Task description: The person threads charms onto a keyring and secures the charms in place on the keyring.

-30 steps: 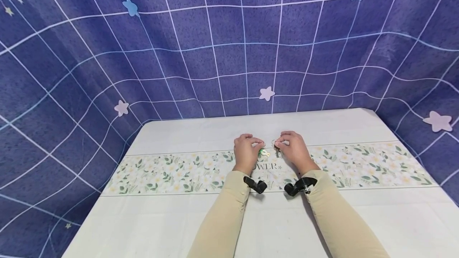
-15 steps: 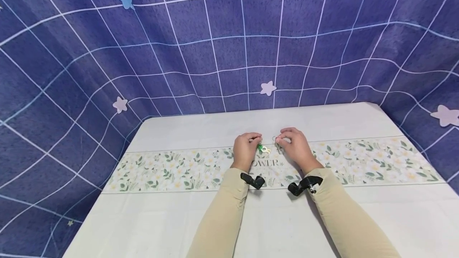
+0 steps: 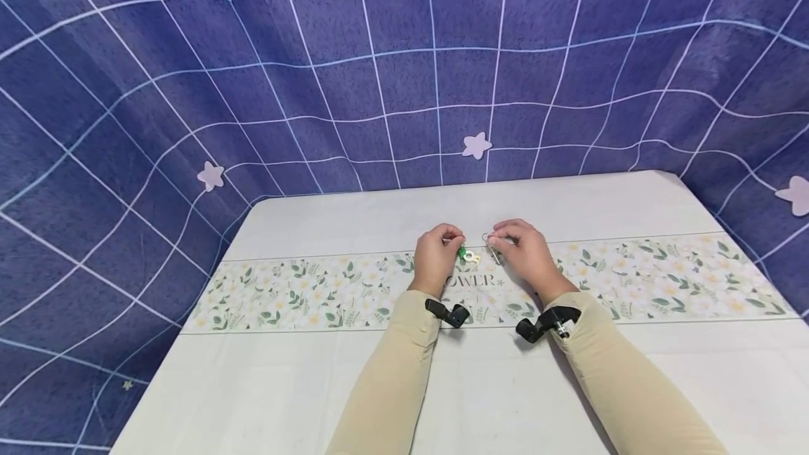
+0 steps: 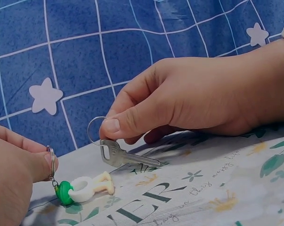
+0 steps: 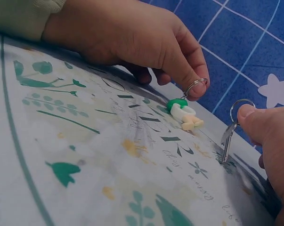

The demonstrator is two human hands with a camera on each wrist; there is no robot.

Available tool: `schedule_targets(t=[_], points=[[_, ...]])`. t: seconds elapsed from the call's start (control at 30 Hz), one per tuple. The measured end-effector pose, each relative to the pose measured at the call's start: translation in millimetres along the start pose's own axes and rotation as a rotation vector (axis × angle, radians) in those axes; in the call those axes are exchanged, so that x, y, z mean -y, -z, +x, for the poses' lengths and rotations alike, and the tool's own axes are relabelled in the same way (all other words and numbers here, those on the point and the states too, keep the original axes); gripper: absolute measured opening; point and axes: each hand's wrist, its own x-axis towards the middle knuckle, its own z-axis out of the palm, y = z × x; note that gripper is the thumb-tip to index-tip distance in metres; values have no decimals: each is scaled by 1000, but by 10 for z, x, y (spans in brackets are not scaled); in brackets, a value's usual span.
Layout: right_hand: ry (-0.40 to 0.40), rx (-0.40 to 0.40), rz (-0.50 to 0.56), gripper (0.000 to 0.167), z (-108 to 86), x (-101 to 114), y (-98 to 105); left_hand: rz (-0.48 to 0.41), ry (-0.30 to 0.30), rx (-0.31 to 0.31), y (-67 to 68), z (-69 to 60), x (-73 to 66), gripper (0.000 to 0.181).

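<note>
My left hand (image 3: 435, 258) pinches the metal ring of a small figure keychain (image 4: 78, 190) between thumb and index finger. The figure has a green top, a white body and cream legs, and it hangs low over the printed cloth. To its right, my right hand (image 3: 526, 253) pinches a thin split ring that carries a silver key (image 4: 116, 155). The key's blade points down toward the cloth in the right wrist view; whether its tip touches is hard to tell. A small gap separates the keychain and the key, and the two rings are apart.
A white table cloth (image 3: 284, 385) with a floral band (image 3: 316, 293) and printed lettering lies beneath both hands. A blue grid-patterned curtain (image 3: 341, 90) with stars rises behind and at the sides. Black camera mounts (image 3: 447, 313) sit on both wrists.
The head view has tilted slightly down. My hands have drawn a little apart. The key has swung from hanging straight to slanting, while both hands keep their pinch on the rings.
</note>
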Motion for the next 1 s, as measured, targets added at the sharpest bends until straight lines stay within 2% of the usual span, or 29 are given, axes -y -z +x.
schedule_targets(t=[0.2, 0.57, 0.73, 1.0], points=[[-40, -1, 62, 12, -18, 12, 19, -24, -12, 17, -8, 10, -25, 7], [-74, 8, 97, 10, -21, 9, 10, -35, -43, 23, -22, -5, -28, 7], [-77, 9, 90, 9, -39, 20, 1, -33, -65, 22, -26, -20, -17, 7], [-49, 23, 124, 9, -32, 40, -5, -29, -67, 44, -26, -9, -32, 7]])
